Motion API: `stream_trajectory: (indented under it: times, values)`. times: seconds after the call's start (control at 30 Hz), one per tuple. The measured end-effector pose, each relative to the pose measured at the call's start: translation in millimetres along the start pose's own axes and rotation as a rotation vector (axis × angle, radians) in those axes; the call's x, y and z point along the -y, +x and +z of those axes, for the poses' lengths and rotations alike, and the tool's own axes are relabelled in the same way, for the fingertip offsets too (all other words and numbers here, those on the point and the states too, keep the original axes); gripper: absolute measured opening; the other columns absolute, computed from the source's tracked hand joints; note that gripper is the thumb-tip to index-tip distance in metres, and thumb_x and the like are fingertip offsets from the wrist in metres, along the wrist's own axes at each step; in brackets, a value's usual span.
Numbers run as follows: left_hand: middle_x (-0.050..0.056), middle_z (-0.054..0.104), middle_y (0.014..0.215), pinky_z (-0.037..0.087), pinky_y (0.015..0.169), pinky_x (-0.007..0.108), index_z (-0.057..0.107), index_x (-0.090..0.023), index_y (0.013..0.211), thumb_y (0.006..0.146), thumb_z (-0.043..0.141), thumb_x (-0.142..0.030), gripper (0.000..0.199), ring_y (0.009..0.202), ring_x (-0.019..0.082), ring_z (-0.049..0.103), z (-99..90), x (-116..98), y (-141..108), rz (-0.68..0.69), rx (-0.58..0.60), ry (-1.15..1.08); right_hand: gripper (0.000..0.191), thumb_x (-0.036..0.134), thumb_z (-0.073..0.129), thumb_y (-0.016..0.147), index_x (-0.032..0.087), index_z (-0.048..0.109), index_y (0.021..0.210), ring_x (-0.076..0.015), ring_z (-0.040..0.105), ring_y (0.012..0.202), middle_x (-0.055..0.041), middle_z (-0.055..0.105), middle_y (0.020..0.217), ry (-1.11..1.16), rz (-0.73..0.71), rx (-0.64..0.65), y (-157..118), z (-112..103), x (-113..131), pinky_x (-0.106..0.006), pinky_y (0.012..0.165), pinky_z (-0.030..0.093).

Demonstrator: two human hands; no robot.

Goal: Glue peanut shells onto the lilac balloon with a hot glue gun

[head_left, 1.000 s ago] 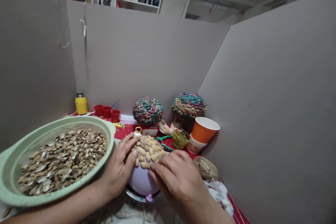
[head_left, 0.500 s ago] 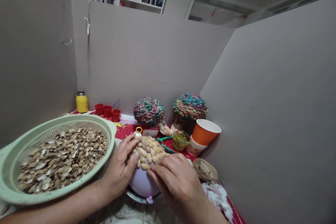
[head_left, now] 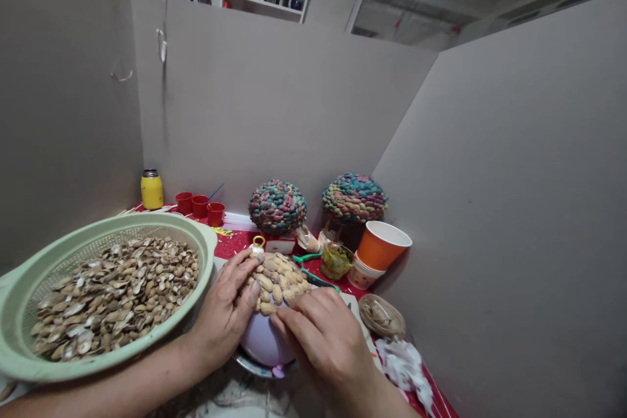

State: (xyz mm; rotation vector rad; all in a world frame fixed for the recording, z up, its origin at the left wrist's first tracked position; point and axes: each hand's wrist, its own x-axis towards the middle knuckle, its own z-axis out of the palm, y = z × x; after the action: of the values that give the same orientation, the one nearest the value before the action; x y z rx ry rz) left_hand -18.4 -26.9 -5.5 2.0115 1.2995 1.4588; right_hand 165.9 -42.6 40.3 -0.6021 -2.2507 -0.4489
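The person's bare left hand (head_left: 223, 307) is showing a short, rounded thumbnail (head_left: 255, 287) and a small, dark bluish smudge (head_left: 258, 260) at one fingertip. The bare right hand (head_left: 327, 333) is showing creased knuckles and smooth skin across its broad back. Both the slim left forearm (head_left: 122, 375) and the partly visible right forearm (head_left: 386, 398) are appearing bare, as are the wrists.

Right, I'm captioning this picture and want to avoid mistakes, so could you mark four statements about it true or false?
1. The left hand touches the peanut shells on the purple balloon. True.
2. The colander is right of the balloon. False: the green colander is on its left.
3. Three red cups stand near the yellow bottle. True.
4. The orange cup stands upright. False: the orange cup is tilted.
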Motion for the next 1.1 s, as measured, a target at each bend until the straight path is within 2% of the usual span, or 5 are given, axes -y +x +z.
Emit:
stream_trajectory:
  times: [0.13,0.23,0.53,1.1]
  values:
    - [0.01,0.05,0.144,0.032,0.113,0.047,0.057,-0.023,0.129,0.097,0.042,-0.036,0.037,0.134,0.024,0.042,-0.2,0.7,0.7,-0.034,0.018,-0.012,0.011,0.011,0.054,0.093,0.014,0.062,0.086,-0.0173,0.048,0.067,-0.0049,0.061,0.072,0.004,0.026,-0.026,0.6,1.1,1.1,-0.031,0.064,0.036]
    - [0.009,0.049,0.144,0.032,0.114,0.047,0.056,-0.024,0.129,0.097,0.042,-0.036,0.037,0.135,0.024,0.041,-0.6,1.6,0.5,-0.039,0.023,-0.012,0.014,0.013,0.053,0.094,0.016,0.06,0.083,-0.0172,0.049,0.069,-0.0036,0.061,0.073,0.057,0.094,0.011,0.3,0.0,1.2,-0.032,0.067,0.036]
    - [0.01,0.046,0.146,0.031,0.114,0.048,0.055,-0.023,0.13,0.098,0.04,-0.037,0.038,0.135,0.024,0.04,-0.6,1.6,-0.1,-0.018,0.048,-0.005,0.016,0.017,0.054,0.094,0.017,0.059,0.079,-0.0169,0.05,0.066,-0.0021,0.059,0.071,0.104,0.149,0.101,0.5,-20.5,-2.8,-0.031,0.065,0.033]
    - [0.011,0.05,0.143,0.035,0.112,0.046,0.058,-0.024,0.127,0.097,0.043,-0.035,0.036,0.132,0.024,0.045,-0.9,1.0,-1.7,0.012,0.019,-0.014,0.012,0.01,0.053,0.093,0.015,0.061,0.085,-0.0182,0.05,0.068,-0.0043,0.061,0.073,0.036,0.094,0.041,-2.9,-5.0,4.5,-0.033,0.065,0.031]
